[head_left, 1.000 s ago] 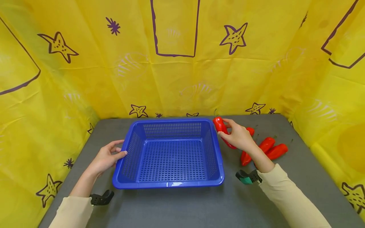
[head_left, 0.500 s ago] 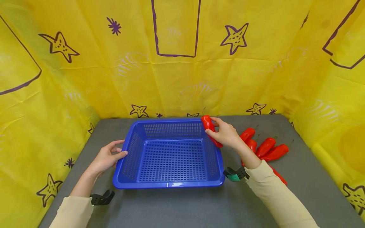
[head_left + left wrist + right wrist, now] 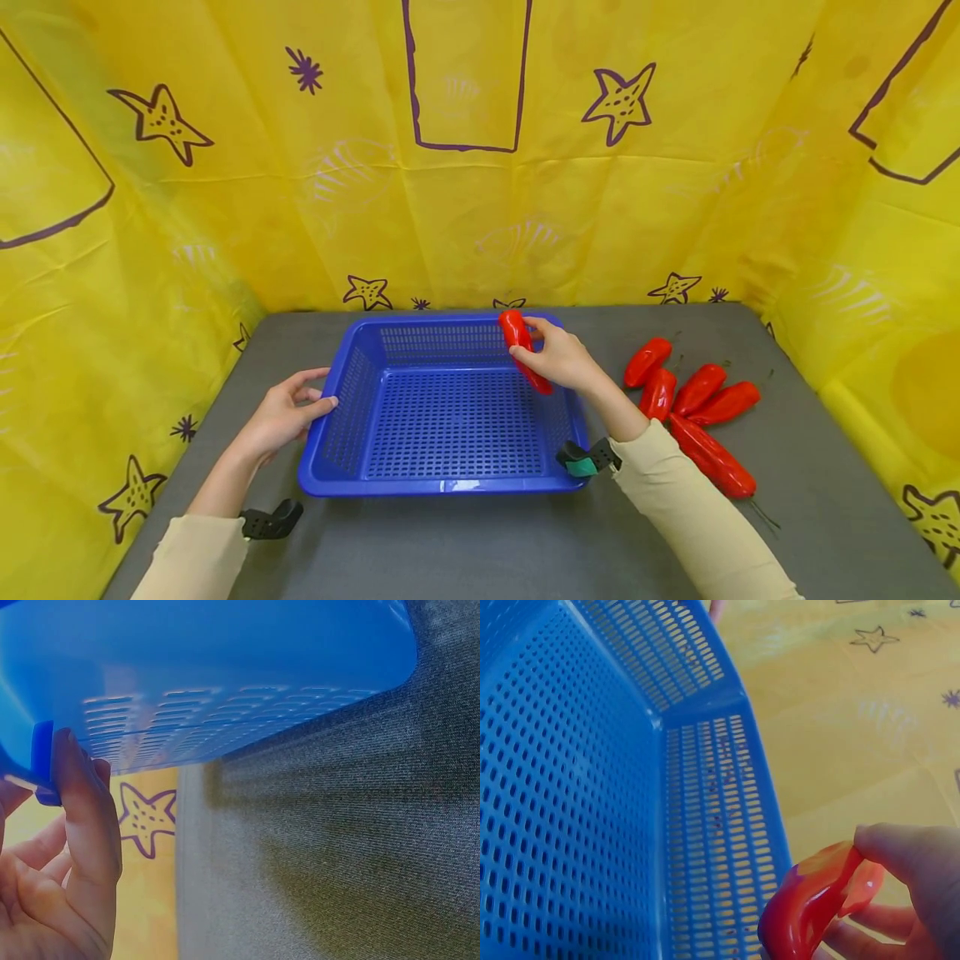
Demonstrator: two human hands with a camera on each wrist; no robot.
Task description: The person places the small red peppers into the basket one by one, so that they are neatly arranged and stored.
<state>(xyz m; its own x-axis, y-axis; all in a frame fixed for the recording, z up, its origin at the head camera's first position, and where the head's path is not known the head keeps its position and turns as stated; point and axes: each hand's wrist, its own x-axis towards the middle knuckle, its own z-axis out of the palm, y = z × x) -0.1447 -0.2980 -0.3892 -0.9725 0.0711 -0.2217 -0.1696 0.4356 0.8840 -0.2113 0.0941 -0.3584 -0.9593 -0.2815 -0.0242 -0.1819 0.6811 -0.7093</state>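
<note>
A blue perforated plastic basket (image 3: 450,486) stands on the grey table. My left hand (image 3: 280,415) pinches its left rim between thumb and fingers; the left wrist view shows the fingers (image 3: 86,817) at the rim from below. My right hand (image 3: 561,357) grips a glossy red pepper (image 3: 517,330), holding it tilted over the basket's back right part. In the right wrist view the pepper (image 3: 806,907) sits between thumb and fingers, near the basket's wall (image 3: 712,825). Part of the pepper is hidden by the hand.
Several more red peppers (image 3: 701,389) lie in a loose cluster right of the basket, one (image 3: 712,457) beside the right sleeve. Yellow patterned cloth (image 3: 465,208) rises behind the table and at both sides.
My right hand has carried the red pepper leftward, from beside the basket's right rim to over its inside. The peppers on the table are less covered by the arm. My left hand keeps its place.
</note>
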